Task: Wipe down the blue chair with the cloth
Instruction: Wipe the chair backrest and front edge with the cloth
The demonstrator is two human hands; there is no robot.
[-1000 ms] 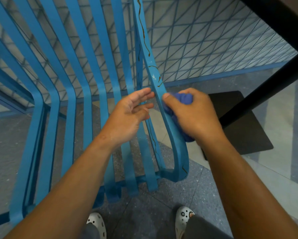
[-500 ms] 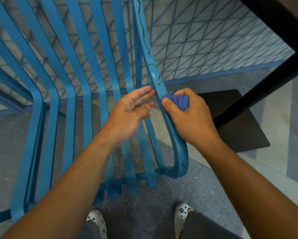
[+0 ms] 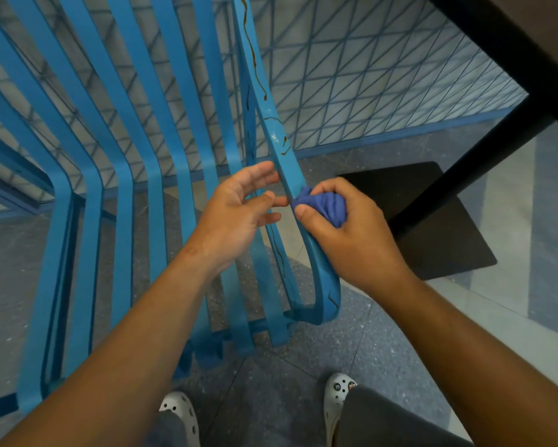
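The chair is bright sky blue all over, its slats one flat shade. Along its outer slat run thin, squiggly brown streaks. The cloth is a darker, purplish blue. Behind the chair the wall is pale grey-white, crossed by thin blue lines into a pattern of triangles, with a solid blue strip along its foot. The floor is dark grey with fine pale speckles, and paler grey bands lie to the right. The table leg and its flat base are black. The shoes are white, dotted with dark holes.
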